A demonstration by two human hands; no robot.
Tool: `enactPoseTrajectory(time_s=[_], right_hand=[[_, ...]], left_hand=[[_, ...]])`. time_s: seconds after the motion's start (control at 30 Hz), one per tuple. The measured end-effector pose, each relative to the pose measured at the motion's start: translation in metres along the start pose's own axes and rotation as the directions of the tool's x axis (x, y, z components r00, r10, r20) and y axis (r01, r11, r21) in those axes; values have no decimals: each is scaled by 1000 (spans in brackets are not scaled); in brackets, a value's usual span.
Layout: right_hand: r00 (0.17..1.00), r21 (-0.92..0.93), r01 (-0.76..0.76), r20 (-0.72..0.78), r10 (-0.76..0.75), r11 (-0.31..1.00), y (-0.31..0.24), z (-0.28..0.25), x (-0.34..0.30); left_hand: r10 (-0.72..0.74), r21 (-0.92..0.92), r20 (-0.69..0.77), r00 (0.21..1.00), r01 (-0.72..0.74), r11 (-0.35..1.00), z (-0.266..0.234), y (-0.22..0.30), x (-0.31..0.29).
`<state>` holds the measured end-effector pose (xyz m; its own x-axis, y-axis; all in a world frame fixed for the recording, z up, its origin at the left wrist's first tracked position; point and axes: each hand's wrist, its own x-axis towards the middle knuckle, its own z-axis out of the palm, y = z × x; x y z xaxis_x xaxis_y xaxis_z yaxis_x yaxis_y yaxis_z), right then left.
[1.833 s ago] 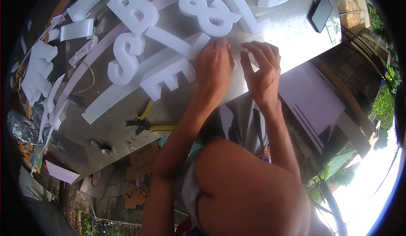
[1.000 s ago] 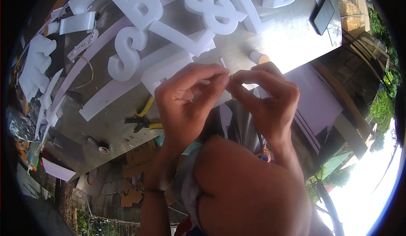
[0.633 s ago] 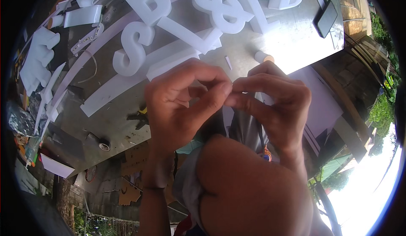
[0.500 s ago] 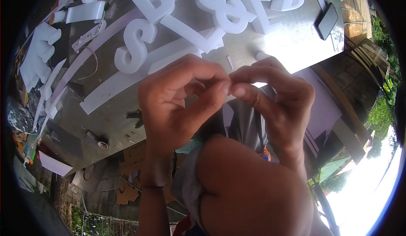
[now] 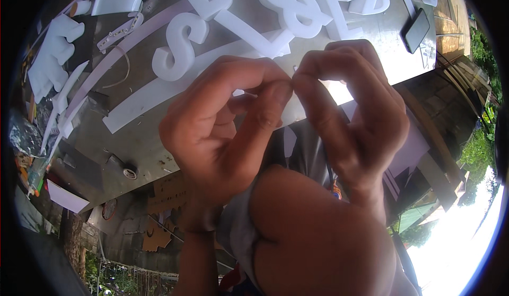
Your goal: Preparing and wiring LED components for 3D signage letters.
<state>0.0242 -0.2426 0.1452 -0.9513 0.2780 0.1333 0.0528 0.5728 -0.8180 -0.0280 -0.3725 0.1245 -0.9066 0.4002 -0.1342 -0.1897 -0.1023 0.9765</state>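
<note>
My left hand [image 5: 222, 121] and my right hand [image 5: 355, 105] are raised in front of me, over the near edge of the metal table [image 5: 143, 150]. Each has thumb and index finger pinched together, and the two pinches meet tip to tip. Whatever lies between the fingertips is too small or too hidden to name. Beyond the hands, white block letters lie on the table: an S [image 5: 180, 47], an L [image 5: 252, 33] and an ampersand [image 5: 294, 10]. A long white strip [image 5: 138, 108] runs behind my left hand.
A dark phone [image 5: 415, 31] lies at the table's right end. On the left are a white jagged piece [image 5: 53, 57], a small strip with dots [image 5: 121, 32], a roll of tape [image 5: 129, 173] and a crumpled plastic bag [image 5: 25, 134]. Cut brown board [image 5: 157, 236] lies below the table edge.
My right hand has risen and turned a little, and my left hand has shifted slightly left. The fingertips stay together. The table's contents sit slightly higher and further right in view.
</note>
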Motion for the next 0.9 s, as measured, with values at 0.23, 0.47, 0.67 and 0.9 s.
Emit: enactPoseTrajectory(time_s=[0.23, 0.47, 0.67, 0.9], right_hand=[[990, 112, -143, 3, 144, 983, -8, 6, -7], [977, 328, -201, 2, 213, 923, -5, 12, -8], [969, 419, -229, 16, 245, 879, -8, 14, -8], [938, 458, -326, 46, 344, 827, -10, 19, -5]], left_hand=[[-31, -106, -71, 997, 24, 994, -1, 11, 3], [60, 19, 23, 998, -61, 998, -9, 6, 5], [162, 40, 75, 984, -165, 985, -12, 0, 9], [301, 38, 75, 951, -304, 952, -14, -16, 9]])
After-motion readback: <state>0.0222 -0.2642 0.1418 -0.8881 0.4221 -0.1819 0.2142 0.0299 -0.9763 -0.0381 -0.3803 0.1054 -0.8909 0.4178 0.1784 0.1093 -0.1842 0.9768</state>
